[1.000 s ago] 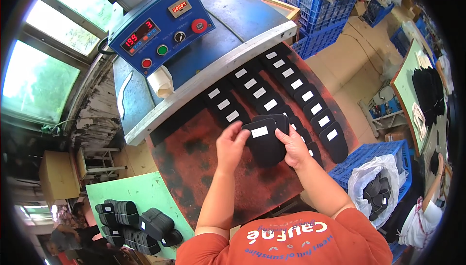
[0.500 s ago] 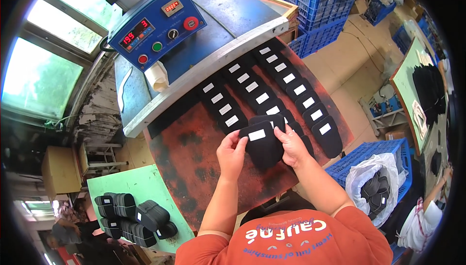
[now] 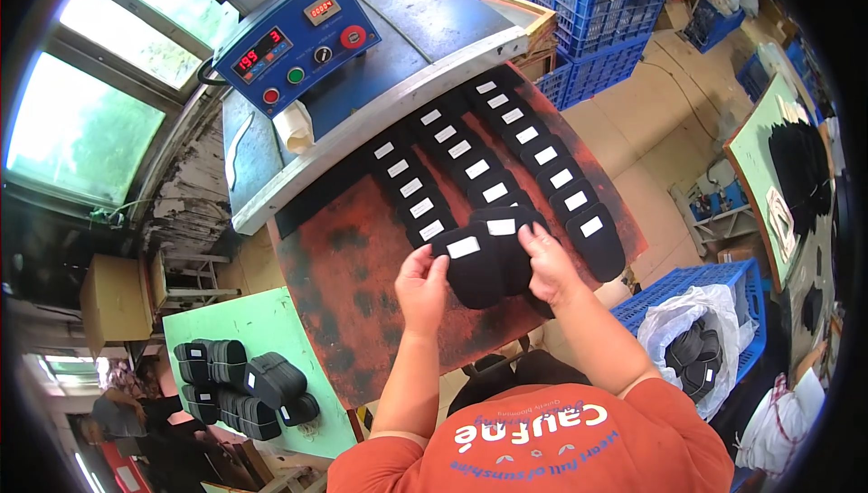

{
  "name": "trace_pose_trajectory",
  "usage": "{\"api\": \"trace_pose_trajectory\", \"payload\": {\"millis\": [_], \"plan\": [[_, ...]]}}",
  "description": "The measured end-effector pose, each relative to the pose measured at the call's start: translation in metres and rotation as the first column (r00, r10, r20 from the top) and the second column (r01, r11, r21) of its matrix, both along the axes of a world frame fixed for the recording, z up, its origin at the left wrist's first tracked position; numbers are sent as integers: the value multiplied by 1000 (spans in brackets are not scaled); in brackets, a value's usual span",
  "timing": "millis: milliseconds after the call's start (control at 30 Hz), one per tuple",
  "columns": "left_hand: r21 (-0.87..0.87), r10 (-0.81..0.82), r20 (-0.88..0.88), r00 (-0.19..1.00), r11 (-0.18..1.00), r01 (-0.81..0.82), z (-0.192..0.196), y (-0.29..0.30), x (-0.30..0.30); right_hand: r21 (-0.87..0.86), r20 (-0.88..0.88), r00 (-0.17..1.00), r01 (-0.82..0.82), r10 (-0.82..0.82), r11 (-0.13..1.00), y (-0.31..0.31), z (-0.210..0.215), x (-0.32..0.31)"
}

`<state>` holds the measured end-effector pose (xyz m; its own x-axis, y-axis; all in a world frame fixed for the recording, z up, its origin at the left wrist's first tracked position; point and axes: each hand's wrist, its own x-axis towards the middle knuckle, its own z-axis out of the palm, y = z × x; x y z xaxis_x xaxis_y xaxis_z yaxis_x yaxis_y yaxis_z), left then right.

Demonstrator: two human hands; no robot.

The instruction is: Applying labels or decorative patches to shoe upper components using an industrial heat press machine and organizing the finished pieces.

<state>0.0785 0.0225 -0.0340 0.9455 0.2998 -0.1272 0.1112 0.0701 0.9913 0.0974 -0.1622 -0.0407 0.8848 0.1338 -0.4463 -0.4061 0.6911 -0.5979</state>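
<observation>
My left hand (image 3: 422,290) pinches the edge of a black oblong pad (image 3: 476,281) with a rounded end and a white label. Overlapping it on the right is a second labelled black pad (image 3: 514,262), gripped by my right hand (image 3: 550,267) with the thumb on top. Both are held over the near part of a reddish-brown board (image 3: 330,308). Beyond my hands, similar pads (image 3: 599,253) lie overlapped in three slanting rows, labels up. The held pads cover the near end of the middle row.
A blue machine control box (image 3: 289,50) stands behind a pale metal bar (image 3: 389,122). Stacks of black pads (image 3: 276,380) lie on a green table (image 3: 217,317) at left. At right, a blue crate (image 3: 752,281) holds a bag of black pieces; another person's white sleeve (image 3: 778,434) shows nearby.
My hands have spread the two held pads apart sideways, uncovering the right one's label. Another label shows at the near end of the left row. The view has shifted slightly.
</observation>
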Motion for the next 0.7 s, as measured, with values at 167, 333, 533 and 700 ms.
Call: {"api": "trace_pose_trajectory", "payload": {"millis": [167, 333, 533, 700], "plan": [[395, 116, -13, 993, 913, -101, -25, 21, -3, 195, 6, 1000, -20, 19, 981, -29, 3, 2], [127, -71, 17, 997, 990, 68, 5, -24, -26, 131, -34, 994, -94, 100, 987, -2, 0, -20], [-118, 6, -94, 996, 993, -17, -1, -11, -47, 45, -154, 949, -272, 276, 961, -13, 22, -25], [-81, 87, -63, 994, 992, -92, -14, -19, -50, -163, -54, 960, -279, 274, 946, -1, 6, -37]]}}
